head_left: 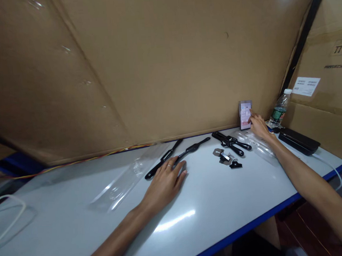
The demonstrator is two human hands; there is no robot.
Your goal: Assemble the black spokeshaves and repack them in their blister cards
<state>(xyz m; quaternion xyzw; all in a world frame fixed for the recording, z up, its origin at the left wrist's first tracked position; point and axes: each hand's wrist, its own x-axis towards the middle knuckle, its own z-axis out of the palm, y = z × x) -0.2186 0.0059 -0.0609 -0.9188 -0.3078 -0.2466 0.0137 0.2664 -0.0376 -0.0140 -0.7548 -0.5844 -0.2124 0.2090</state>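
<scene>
My left hand (165,181) lies flat on the white table (78,228), fingers spread, a ring on one finger. Its fingertips rest beside two long black handle parts (175,157). My right hand (258,125) reaches to the back of the table, one finger stretched out and touching the lit screen of a phone (245,115) that leans upright against the cardboard wall. Between the hands lie a black bundle of handle parts (232,142) and small metal and black brackets (226,158).
A big cardboard sheet (155,66) walls the table's back. Clear plastic bags (125,182) lie left of my left hand, and another one (257,145) lies under my right forearm. A water bottle (278,110), a black case (299,141), a white cable (328,163) and cardboard boxes (326,93) stand at the right.
</scene>
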